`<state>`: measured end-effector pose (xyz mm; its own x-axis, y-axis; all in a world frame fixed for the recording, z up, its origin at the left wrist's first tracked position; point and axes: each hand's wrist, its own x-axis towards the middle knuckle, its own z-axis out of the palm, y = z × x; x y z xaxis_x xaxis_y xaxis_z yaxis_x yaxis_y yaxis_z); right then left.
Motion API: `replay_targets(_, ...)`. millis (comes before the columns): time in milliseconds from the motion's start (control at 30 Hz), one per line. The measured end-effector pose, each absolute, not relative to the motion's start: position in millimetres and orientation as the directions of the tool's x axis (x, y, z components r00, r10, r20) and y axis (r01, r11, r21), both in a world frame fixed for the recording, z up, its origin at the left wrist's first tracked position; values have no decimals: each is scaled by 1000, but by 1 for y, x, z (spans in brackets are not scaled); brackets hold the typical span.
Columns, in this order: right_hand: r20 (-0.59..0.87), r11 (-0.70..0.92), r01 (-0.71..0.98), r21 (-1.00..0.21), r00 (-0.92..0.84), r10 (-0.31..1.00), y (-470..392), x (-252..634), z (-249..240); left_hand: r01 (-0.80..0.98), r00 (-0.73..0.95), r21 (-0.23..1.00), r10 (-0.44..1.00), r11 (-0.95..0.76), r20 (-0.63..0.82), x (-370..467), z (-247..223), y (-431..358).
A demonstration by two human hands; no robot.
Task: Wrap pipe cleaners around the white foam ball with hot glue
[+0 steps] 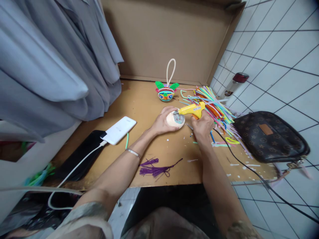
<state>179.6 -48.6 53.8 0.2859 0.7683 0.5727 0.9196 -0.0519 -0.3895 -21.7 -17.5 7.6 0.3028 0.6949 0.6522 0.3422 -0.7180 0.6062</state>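
My left hand (162, 122) is wrapped round a cream-coloured ball (172, 123) with ridged, coiled sides and a greyish patch facing up. In my right hand (203, 125) is a yellow glue gun (190, 110), its handle gripped by the fingers. The gun's nozzle points left and lies at the ball's upper edge; whether it touches cannot be made out. A black cord runs from near my right hand toward the lower right. Behind the ball sits a colourful animal-face ornament (165, 94) with green ears and a white loop.
Many coloured pipe cleaners (216, 106) are heaped at the right, beside a brown patterned bag (271, 136) and a red-lidded jar (235, 83). Purple tassels (156, 170) lie at the front. A white power bank (121, 130) with a cable overlaps a black phone (86, 156). Grey cloth (57, 59) hangs left.
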Motion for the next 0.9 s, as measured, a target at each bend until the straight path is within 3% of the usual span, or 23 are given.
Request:
replay_targets(600, 486, -122, 906, -405, 326, 811, -52, 179, 60, 308, 295, 601, 674, -738, 677, -21, 5, -16)
replay_targets(900, 360, -201, 792, -577, 467, 808, -43, 185, 62, 370, 274, 606, 706, -704, 653, -21, 2, -14)
